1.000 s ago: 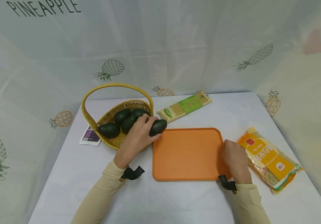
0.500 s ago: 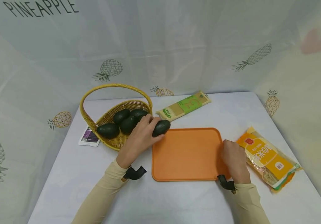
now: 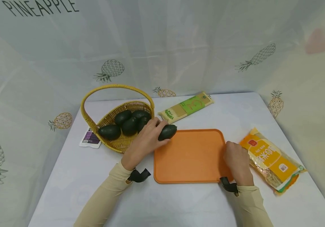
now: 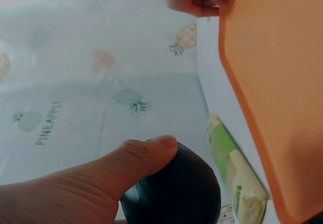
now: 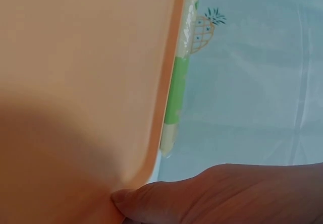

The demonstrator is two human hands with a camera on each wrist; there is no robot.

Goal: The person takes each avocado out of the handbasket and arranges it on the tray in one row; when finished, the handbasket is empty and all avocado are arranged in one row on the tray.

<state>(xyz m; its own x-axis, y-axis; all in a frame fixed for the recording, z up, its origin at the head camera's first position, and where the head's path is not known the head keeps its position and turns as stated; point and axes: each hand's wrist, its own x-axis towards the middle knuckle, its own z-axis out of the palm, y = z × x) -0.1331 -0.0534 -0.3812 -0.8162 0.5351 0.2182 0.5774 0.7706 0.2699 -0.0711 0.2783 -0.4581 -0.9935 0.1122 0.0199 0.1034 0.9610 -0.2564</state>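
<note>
A dark green avocado point(image 3: 167, 132) is gripped in my left hand point(image 3: 146, 138), above the upper left corner of the orange tray point(image 3: 189, 157). In the left wrist view the thumb lies across the top of this avocado point(image 4: 176, 188). My right hand point(image 3: 238, 162) holds the tray's right edge; its thumb point(image 5: 146, 200) presses on the rim, and the fingers curl beneath. Left of the tray stands a yellow woven basket point(image 3: 118, 143) with a tall handle. Several more avocados point(image 3: 110, 132) lie inside it, partly hidden by my left hand.
A long green-and-tan packet point(image 3: 186, 108) lies behind the tray. To the right rests an orange and yellow bag point(image 3: 273, 160) of noodle-like food. A white and purple packet point(image 3: 91, 139) sits partly under the basket. A pineapple-print curtain point(image 3: 179, 47) hangs behind the white table point(image 3: 117, 201).
My left hand has moved a little to the right with the avocado, from the basket's edge to over the tray's corner. The right hand has stayed at the tray's edge.
</note>
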